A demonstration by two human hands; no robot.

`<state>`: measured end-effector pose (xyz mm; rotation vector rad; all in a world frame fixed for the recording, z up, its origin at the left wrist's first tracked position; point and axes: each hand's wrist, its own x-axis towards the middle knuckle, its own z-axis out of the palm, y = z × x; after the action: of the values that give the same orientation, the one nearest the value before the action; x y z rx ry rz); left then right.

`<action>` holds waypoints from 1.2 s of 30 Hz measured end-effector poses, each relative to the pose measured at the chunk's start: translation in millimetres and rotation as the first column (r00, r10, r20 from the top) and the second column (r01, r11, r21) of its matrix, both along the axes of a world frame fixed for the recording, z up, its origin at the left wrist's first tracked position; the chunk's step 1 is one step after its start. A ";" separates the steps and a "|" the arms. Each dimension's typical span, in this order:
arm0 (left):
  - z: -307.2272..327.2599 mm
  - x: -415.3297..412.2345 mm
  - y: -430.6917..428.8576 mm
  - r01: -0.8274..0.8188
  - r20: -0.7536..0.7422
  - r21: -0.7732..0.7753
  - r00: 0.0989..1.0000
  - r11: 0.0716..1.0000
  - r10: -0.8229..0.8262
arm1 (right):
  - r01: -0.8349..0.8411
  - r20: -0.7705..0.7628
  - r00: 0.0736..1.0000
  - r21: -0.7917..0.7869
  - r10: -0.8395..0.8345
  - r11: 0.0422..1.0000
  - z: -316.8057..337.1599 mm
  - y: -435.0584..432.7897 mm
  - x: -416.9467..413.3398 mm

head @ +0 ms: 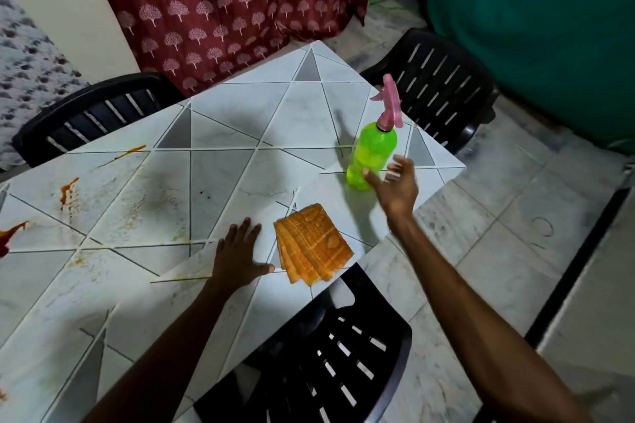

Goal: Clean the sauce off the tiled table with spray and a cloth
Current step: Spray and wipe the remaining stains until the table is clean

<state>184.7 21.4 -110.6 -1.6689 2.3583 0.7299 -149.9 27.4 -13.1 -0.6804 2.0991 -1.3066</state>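
Observation:
A green spray bottle (371,154) with a pink trigger head stands upright near the right corner of the tiled table (220,161). My right hand (397,187) hovers just beside its base with fingers spread, thumb close to the bottle and holding nothing. A folded orange patterned cloth (312,244) lies near the table's front edge. My left hand (240,256) rests flat on the tiles just left of the cloth, thumb tip near its edge. Red-brown sauce streaks (68,189) and a larger sauce blot (10,237) mark the table's left side.
Black plastic chairs stand around the table: one chair (330,364) at the front edge under the cloth, a second chair (443,86) behind the bottle, a third chair (92,113) at the far left. A maroon curtain (233,3) hangs behind.

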 end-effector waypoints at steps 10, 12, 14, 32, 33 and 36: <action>1.1 14.3 34.0 -0.211 -0.305 -0.154 0.939 0.965 0.156 | -0.410 0.047 0.892 0.501 0.449 0.762 -51.8 36.9 95.7; 6.7 27.7 35.7 -0.292 -0.376 -0.046 0.891 0.955 0.254 | -0.426 0.074 0.893 0.459 0.444 0.780 -45.7 32.8 107.6; 10.1 44.1 35.3 -0.357 -0.460 0.061 0.819 0.932 0.344 | -0.477 0.093 0.872 0.387 0.481 0.789 -41.4 30.7 123.5; 84.9 267.6 12.1 -0.389 -0.737 0.542 0.207 0.745 0.644 | -0.730 0.340 0.665 0.110 0.665 0.674 6.1 33.2 392.2; 85.9 278.2 6.9 -0.406 -0.739 0.530 0.210 0.745 0.640 | -0.717 0.341 0.679 0.118 0.650 0.687 2.9 30.4 406.2; 77.9 295.7 -13.9 -0.444 -0.727 0.506 0.242 0.739 0.643 | -0.631 0.353 0.751 0.130 0.559 0.765 -0.9 17.0 434.5</action>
<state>480.4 7.5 -32.6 -2.4243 1.8432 2.4291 284.6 44.3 -14.0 -0.8942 1.5592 -0.7150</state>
